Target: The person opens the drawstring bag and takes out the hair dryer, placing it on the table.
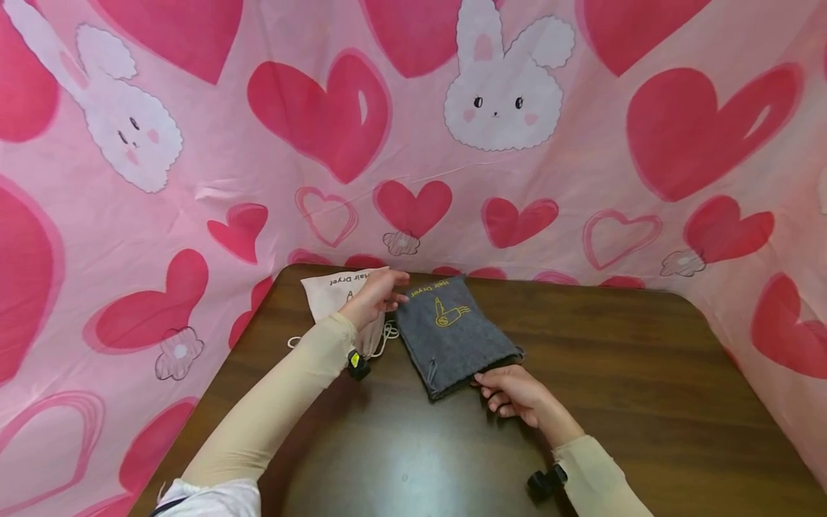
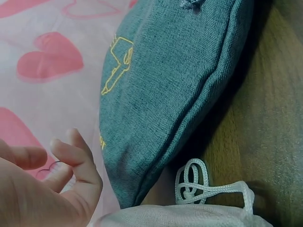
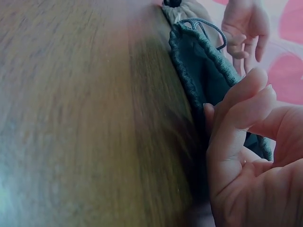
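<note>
A dark grey denim drawstring bag, printed "Hair Dryer" in yellow, lies on the table with its mouth toward me. At that mouth my right hand pinches the rim between thumb and curled fingers. The right wrist view shows the bag's opening parted, its inside dark. My left hand hovers over a pale drawstring bag beside the grey bag's far left corner, its fingers loosely bent and holding nothing. In the left wrist view, the grey bag bulges, and a gap separates it from the left hand.
White cord from the pale bag trails on the brown wooden table. A pink cloth with hearts and rabbits hangs behind the table and along its sides.
</note>
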Available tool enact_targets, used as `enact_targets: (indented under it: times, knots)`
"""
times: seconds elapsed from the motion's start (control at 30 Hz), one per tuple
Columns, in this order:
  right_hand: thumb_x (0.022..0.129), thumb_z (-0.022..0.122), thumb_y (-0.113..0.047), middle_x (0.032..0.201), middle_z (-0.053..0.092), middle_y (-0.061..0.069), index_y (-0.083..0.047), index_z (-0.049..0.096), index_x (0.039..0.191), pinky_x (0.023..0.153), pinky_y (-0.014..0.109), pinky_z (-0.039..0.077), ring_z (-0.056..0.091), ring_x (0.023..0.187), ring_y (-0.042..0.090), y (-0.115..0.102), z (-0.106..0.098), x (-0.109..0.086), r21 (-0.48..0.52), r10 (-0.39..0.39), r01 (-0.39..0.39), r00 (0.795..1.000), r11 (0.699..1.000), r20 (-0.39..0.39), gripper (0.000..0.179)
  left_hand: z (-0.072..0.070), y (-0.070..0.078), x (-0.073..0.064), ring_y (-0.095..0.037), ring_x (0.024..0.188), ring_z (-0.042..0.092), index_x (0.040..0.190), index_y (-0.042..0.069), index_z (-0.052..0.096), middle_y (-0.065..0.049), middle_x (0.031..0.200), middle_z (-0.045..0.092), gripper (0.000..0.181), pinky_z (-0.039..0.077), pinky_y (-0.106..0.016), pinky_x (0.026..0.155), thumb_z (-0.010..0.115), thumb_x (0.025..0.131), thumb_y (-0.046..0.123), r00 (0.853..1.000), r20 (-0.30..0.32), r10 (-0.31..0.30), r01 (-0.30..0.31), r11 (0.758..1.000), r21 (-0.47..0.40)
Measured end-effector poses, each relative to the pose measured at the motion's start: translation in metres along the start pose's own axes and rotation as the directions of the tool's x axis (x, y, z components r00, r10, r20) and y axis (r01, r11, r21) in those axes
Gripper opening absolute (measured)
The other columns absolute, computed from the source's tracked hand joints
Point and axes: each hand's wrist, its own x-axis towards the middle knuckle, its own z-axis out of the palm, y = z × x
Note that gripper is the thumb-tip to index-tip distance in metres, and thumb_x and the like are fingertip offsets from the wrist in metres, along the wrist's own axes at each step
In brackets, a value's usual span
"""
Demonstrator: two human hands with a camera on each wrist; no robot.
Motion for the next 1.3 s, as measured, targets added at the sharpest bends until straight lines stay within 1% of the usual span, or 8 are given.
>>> enact_targets:
  times: [0.2, 0.37, 0.5, 0.77, 0.97, 1.17, 1.23, 1.3]
  knots:
    - [0.106, 0.064, -0.022, 0.074, 0.060, -0.005, 0.005, 0.072, 0.113, 0.050, 0.018, 0.048, 0.057, 0.056, 0.003, 0.001, -0.003, -0.002, 0.009, -0.001, 0.001, 1.000, 1.000, -0.018, 0.029, -0.001, -0.001, 0.005, -0.014, 0.068, 0.066, 0.149, 0.000, 0.051, -0.017, 0.155, 0.051, 0.045, 0.048, -0.021, 0.052, 0.053, 0.108, 0.018, 0.999, 0.018, -0.030, 0.030, 0.999, 0.019]
    - [0.106, 0.063, -0.023, 0.075, 0.060, -0.004, 0.004, 0.071, 0.112, 0.050, 0.019, 0.048, 0.058, 0.057, 0.003, 0.000, -0.007, -0.003, 0.013, 0.000, 0.001, 1.000, 1.000, -0.023, 0.029, -0.001, 0.001, 0.008, -0.018, 0.074, 0.068, 0.152, 0.006, 0.049, -0.013, 0.158, 0.048, 0.047, 0.047, -0.020, 0.051, 0.054, 0.108, 0.019, 0.996, 0.045, -0.081, 0.078, 0.995, 0.056]
    - [0.106, 0.064, -0.024, 0.075, 0.061, -0.004, 0.002, 0.072, 0.110, 0.051, 0.019, 0.048, 0.058, 0.057, 0.004, -0.001, -0.009, -0.002, 0.014, 0.005, -0.005, 0.999, 1.000, -0.031, 0.027, 0.000, 0.004, 0.007, -0.017, 0.074, 0.069, 0.156, 0.005, 0.047, -0.010, 0.161, 0.044, 0.050, 0.046, -0.019, 0.049, 0.053, 0.108, 0.020, 0.990, 0.060, -0.129, 0.123, 0.988, 0.091]
    - [0.106, 0.064, -0.022, 0.075, 0.062, -0.004, 0.003, 0.074, 0.108, 0.050, 0.019, 0.049, 0.058, 0.056, 0.003, 0.001, -0.011, -0.002, 0.010, 0.009, -0.009, 0.999, 1.000, -0.039, 0.026, 0.001, 0.001, 0.003, -0.015, 0.068, 0.068, 0.150, 0.004, 0.052, -0.009, 0.158, 0.047, 0.042, 0.043, -0.016, 0.047, 0.049, 0.111, 0.020, 0.978, 0.060, -0.200, 0.198, 0.980, 0.037]
    - [0.106, 0.063, -0.021, 0.077, 0.063, -0.003, 0.000, 0.069, 0.103, 0.051, 0.020, 0.049, 0.059, 0.058, 0.004, 0.001, -0.024, -0.006, 0.012, 0.005, -0.004, 0.998, 1.000, -0.061, 0.022, 0.003, 0.002, 0.003, -0.015, 0.069, 0.068, 0.151, 0.002, 0.050, -0.013, 0.159, 0.045, 0.044, 0.042, -0.015, 0.046, 0.050, 0.111, 0.021, 0.976, 0.103, -0.192, 0.183, 0.979, 0.090]
    - [0.106, 0.062, -0.021, 0.078, 0.063, -0.004, -0.002, 0.069, 0.102, 0.051, 0.019, 0.049, 0.061, 0.059, 0.005, 0.002, -0.029, -0.005, 0.028, 0.008, -0.007, 0.999, 1.000, -0.052, 0.020, 0.005, 0.005, 0.012, -0.013, 0.067, 0.065, 0.150, 0.000, 0.051, -0.019, 0.155, 0.050, 0.044, 0.042, -0.016, 0.047, 0.050, 0.111, 0.019, 0.982, 0.136, -0.132, 0.108, 0.980, 0.169]
    - [0.106, 0.062, -0.021, 0.079, 0.064, -0.004, -0.002, 0.069, 0.104, 0.052, 0.019, 0.049, 0.061, 0.059, 0.005, 0.003, -0.029, -0.004, 0.029, 0.005, -0.004, 0.999, 1.000, -0.043, 0.021, 0.005, 0.004, 0.016, -0.012, 0.064, 0.064, 0.145, -0.001, 0.054, -0.018, 0.150, 0.055, 0.040, 0.040, -0.017, 0.046, 0.050, 0.111, 0.018, 0.986, 0.130, -0.103, 0.075, 0.975, 0.209]
    - [0.107, 0.062, -0.022, 0.079, 0.063, -0.003, -0.001, 0.070, 0.106, 0.052, 0.019, 0.049, 0.061, 0.060, 0.004, 0.003, -0.028, -0.004, 0.029, 0.001, 0.001, 0.999, 1.000, -0.037, 0.023, 0.004, 0.002, 0.020, -0.012, 0.060, 0.062, 0.136, -0.004, 0.059, -0.016, 0.136, 0.063, 0.034, 0.038, -0.018, 0.044, 0.051, 0.110, 0.017, 0.990, 0.118, -0.072, 0.039, 0.964, 0.263]
